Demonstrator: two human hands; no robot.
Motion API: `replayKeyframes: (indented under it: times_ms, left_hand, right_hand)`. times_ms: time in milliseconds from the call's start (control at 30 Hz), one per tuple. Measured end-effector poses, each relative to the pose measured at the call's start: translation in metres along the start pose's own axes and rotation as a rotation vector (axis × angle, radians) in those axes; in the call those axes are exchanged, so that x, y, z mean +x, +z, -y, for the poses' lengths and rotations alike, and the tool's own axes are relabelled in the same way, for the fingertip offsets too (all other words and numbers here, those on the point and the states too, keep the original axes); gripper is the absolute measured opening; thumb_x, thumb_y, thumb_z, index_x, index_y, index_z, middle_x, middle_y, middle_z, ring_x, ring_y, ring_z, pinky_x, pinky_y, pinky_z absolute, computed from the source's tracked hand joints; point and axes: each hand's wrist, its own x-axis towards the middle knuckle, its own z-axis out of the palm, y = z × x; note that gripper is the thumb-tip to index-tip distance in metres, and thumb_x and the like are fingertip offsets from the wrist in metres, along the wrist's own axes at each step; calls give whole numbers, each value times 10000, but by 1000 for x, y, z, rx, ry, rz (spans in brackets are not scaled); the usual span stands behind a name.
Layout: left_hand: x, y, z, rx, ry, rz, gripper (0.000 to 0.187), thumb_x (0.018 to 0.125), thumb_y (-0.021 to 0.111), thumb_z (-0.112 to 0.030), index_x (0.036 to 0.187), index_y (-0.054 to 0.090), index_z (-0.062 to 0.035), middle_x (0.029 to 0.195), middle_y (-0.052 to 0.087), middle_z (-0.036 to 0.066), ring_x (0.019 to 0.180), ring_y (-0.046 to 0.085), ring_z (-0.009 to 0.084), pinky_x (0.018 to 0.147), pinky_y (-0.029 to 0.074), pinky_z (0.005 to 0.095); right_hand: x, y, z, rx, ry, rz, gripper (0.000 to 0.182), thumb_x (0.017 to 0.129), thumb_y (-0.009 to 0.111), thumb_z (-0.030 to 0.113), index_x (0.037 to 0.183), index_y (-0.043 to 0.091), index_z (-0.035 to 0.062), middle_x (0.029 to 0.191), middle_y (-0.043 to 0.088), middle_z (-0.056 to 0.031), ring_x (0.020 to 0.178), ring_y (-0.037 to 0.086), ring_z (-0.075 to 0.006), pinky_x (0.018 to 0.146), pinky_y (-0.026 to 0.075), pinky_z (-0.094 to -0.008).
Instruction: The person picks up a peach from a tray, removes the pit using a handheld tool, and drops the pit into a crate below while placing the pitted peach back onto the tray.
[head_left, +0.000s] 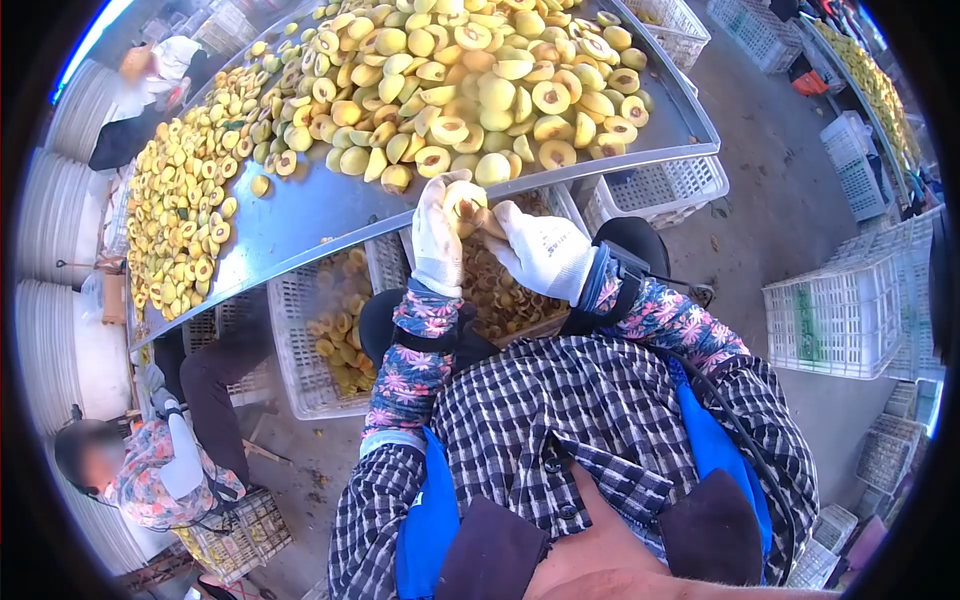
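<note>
My left hand (pixel 440 232), in a white knitted glove, grips a yellow fruit half (pixel 464 203) that looks like a peach half, with its brownish cut side showing. My right hand (pixel 543 248), gloved too, is closed with its fingertips right at the fruit. Something small and brown shows at those fingertips, but I cannot make out what it is. Both hands are just in front of the metal table's rim (pixel 600 163). Behind them lies a big heap of halved yellow fruit (pixel 430 90). Beneath my hands a crate holds brownish fruit pieces (pixel 505 290).
Left of my legs stands a white crate (pixel 300 365) with fruit halves. Another white crate (pixel 665 190) is under the table's right end. A seated person (pixel 180 450) is at the left, another person (pixel 150 90) at the far left. Stacked crates (pixel 835 315) stand right.
</note>
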Motion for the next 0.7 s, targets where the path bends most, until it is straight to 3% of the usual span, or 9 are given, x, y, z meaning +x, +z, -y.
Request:
replayKeyframes:
  times_ms: [133, 167, 233, 267, 367, 433, 500, 567, 700]
  left_hand:
    - [12, -13, -2, -17, -305, 182, 596, 1014, 249, -501, 1220, 492, 3, 1089, 607, 151, 970, 604, 228, 897, 481, 324]
    - [9, -10, -1, -16, -303, 184, 596, 1014, 249, -501, 1220, 492, 3, 1089, 607, 151, 970, 604, 228, 897, 481, 324]
    - [2, 5, 8, -507, -209, -42, 653, 990, 274, -571, 1218, 488, 2, 1124, 585, 168, 1012, 594, 267, 902, 488, 362]
    - [-2, 13, 15, -523, -81, -135, 632, 976, 325, -579, 1175, 503, -6, 1143, 571, 177, 1053, 581, 300, 906, 496, 403]
    - [-6, 13, 21, -502, -72, -145, 570, 984, 359, -542, 1141, 506, -14, 1180, 550, 185, 1067, 579, 320, 895, 509, 417]
    - [-4, 12, 7, -508, -149, -177, 548, 984, 379, -528, 1064, 530, -7, 1101, 590, 184, 985, 620, 299, 851, 531, 393]
    - [1, 5, 3, -291, -345, -72, 602, 989, 368, -528, 961, 590, 32, 925, 655, 147, 810, 658, 238, 740, 548, 323]
    - [3, 5, 8, -371, -424, -84, 611, 988, 378, -525, 925, 595, 43, 854, 662, 135, 746, 659, 219, 706, 548, 313]
    - [-1, 13, 12, -346, -270, -179, 609, 980, 382, -542, 922, 577, 33, 913, 644, 162, 780, 659, 244, 713, 559, 338]
  right_hand:
    - [-2, -8, -3, 150, 176, 221, 399, 851, 669, 179, 1130, 487, -40, 783, 628, -179, 669, 643, -354, 582, 509, -388]
    - [1, -11, -3, 255, 317, 324, 370, 871, 643, 204, 1117, 483, -21, 788, 624, -190, 703, 638, -370, 618, 505, -403]
    - [1, -8, -7, 361, 460, 424, 343, 891, 618, 229, 1105, 480, -1, 793, 620, -201, 737, 633, -386, 654, 500, -418]
    - [-4, 0, -10, 402, 421, 417, 333, 913, 577, 265, 1076, 462, -1, 828, 619, -232, 796, 620, -415, 689, 486, -449]
    - [8, -12, 1, 459, 483, 493, 341, 936, 534, 306, 1049, 446, -2, 866, 618, -263, 859, 608, -442, 725, 474, -477]
    - [9, -16, 2, 468, 591, 574, 346, 937, 532, 312, 1050, 447, -3, 869, 617, -262, 862, 609, -440, 726, 476, -474]
    - [-1, -12, -6, 333, 354, 516, 336, 941, 541, 292, 1071, 433, 2, 852, 608, -266, 835, 602, -440, 714, 477, -446]
    - [-2, -10, -7, 328, 404, 583, 333, 944, 530, 299, 1053, 441, -2, 867, 610, -263, 840, 607, -433, 719, 473, -444]
    - [-2, -1, 8, 638, 673, 552, 380, 939, 525, 327, 1092, 448, -12, 900, 616, -282, 879, 601, -451, 751, 470, -484]
